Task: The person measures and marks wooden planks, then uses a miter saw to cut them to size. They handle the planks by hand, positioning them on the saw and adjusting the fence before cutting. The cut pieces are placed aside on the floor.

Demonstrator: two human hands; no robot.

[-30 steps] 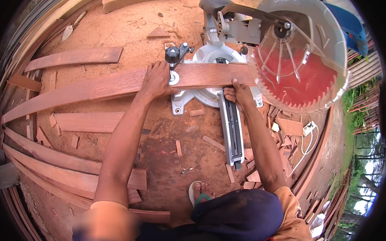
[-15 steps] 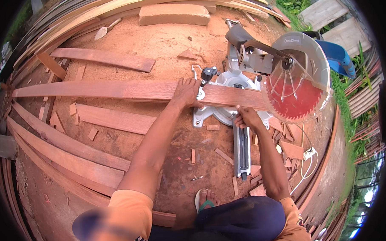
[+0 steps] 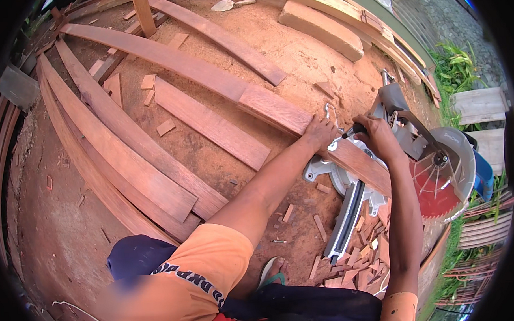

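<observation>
A long reddish-brown wooden plank (image 3: 278,111) runs from the far left onto the mitre saw (image 3: 343,177). A change of tone crosses it; I cannot tell whether two boards lie together there. My left hand (image 3: 320,134) is closed over the plank beside the saw's clamp, fingers across its far edge. My right hand (image 3: 379,136) grips the black knob of the clamp (image 3: 353,130), which stands above the plank. The saw's red circular blade (image 3: 434,197), under a clear guard, is raised to the right of the plank's end.
Several planks (image 3: 126,148) lie fanned out on the left, and a shorter board (image 3: 210,122) lies nearer. Offcuts (image 3: 363,270) are heaped by the saw's front rail. Sawdust covers the ground. A trowel (image 3: 224,5) and a thick wooden block (image 3: 320,29) lie at the back.
My right hand has moved up from the plank's near edge to the clamp knob. My left hand stays on the plank. The whole view has turned, shifting the saw right and lower.
</observation>
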